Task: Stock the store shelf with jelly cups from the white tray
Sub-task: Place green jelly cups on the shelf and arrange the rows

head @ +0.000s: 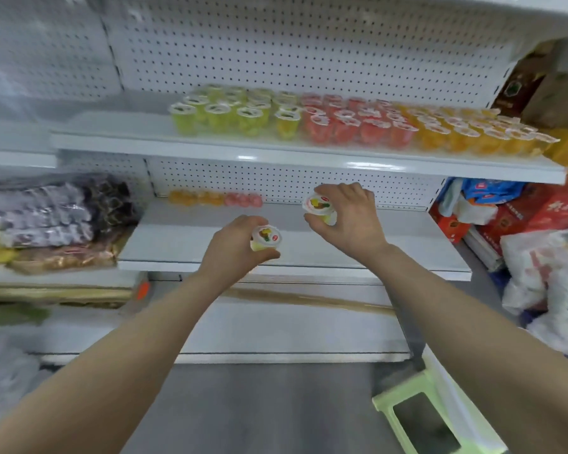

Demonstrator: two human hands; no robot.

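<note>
Yellow jelly is showing through the clear walls of both cups you are carrying, which is likely why you are bringing them toward the upper shelf [210, 149], where cups are standing sorted by colour: green-yellow ones [223, 114] at the left end, red ones [354, 122] in the middle, orange ones [473, 136] at the right. Your left hand [233, 247] is closing thumb and fingers around the sides of one jelly cup [265, 239], lid facing up, held below the upper shelf and out in front of its edge. Your right hand [351, 217] is pinching the second jelly cup [320, 208] the same way, a little nearer the upper shelf and to the right of the first. Gripping by the walls is keeping the printed lids upright and readable, matching the stocked rows. Under the upper shelf, at the back of the next board down, a short line of orange and pink cups [215, 198] is sitting against the pegboard. The white tray is not clearly in view; the pale edge beside the green stool [417, 417], well below the upper shelf, cannot be identified with confidence. Judging by colour, the open space at the left end is the likely destination.
</note>
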